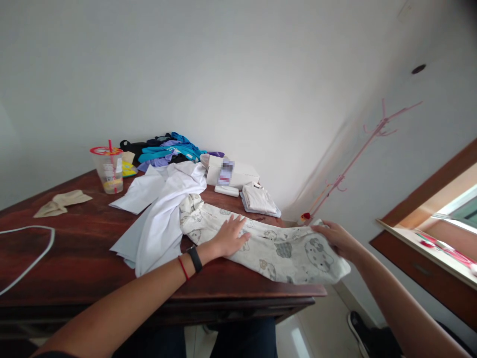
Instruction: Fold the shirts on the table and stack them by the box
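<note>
A white garment with grey cartoon prints lies stretched along the right front part of the dark red wooden table. Its right end reaches past the table's edge. My left hand rests flat on the garment's middle with fingers spread. At the far right end, my right hand grips the garment's upper edge between thumb and fingers. The garment's left end is bunched and touches a crumpled white cloth.
A plastic cup with a red straw stands at the left. Behind are piled blue clothes, a white box and folded clothes. A beige cloth and white cable lie left. A pink coat rack stands right.
</note>
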Motion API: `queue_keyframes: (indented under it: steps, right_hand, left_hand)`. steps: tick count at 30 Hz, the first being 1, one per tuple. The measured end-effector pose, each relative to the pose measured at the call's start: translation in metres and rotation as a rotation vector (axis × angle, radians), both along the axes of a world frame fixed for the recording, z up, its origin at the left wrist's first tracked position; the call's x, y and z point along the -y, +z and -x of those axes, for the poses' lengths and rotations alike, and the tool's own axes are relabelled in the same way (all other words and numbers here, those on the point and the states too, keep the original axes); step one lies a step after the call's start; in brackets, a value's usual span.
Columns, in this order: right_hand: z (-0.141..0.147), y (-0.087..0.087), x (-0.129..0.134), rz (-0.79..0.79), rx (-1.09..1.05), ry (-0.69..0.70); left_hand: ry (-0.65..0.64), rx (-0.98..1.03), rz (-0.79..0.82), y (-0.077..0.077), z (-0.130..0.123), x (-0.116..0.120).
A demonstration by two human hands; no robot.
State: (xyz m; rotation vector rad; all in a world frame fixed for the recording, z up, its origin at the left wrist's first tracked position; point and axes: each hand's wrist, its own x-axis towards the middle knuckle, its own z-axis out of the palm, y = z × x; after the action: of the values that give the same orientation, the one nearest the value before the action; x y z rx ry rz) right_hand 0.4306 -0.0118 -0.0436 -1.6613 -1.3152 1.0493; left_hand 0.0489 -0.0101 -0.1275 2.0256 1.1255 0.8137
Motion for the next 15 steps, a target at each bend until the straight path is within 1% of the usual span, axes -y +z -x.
queue_keyframes:
  steps: [1,3,4,6,7,8,9,11,12,13,15]
  right_hand:
    - [0.021,0.011,-0.008,-0.029,0.077,0.02]
    - [0.068,0.026,-0.022,-0.097,0.252,0.081]
    - [0.093,0.03,-0.028,-0.149,0.329,0.116]
    - [0.142,0.032,-0.034,-0.205,0.437,0.204]
    - [0.164,0.032,-0.035,-0.191,0.428,0.265]
    - [0.182,0.03,-0.033,-0.156,0.358,0.366]
    - [0.196,0.029,-0.031,-0.172,0.268,0.493]
    - [0.209,0.026,-0.026,-0.311,0.178,0.65]
    - [0.208,0.023,-0.024,-0.385,0.167,0.673]
    - [0.203,0.019,-0.025,-0.444,0.181,0.649]
    - [0.186,0.006,-0.03,-0.484,0.243,0.529]
  left_hand:
    - [-0.047,0.175,0.089,0.005,-0.013,0.003]
    - [-0.131,0.519,0.343,0.014,-0.038,0.006]
    - [-0.148,0.674,0.491,0.018,-0.048,0.006]
    - [-0.116,0.927,0.763,0.022,-0.058,0.001]
    - [-0.075,1.021,0.859,0.023,-0.057,-0.003]
    - [-0.031,1.088,0.919,0.023,-0.052,-0.008]
    - [0.006,1.13,0.946,0.023,-0.045,-0.013]
    - [0.033,1.147,0.948,0.019,-0.025,-0.022]
    - [0.027,1.119,0.934,0.017,-0.014,-0.025]
    - [0.017,1.08,0.919,0.014,-0.006,-0.028]
    - [-0.002,1.002,0.879,0.007,0.005,-0.03]
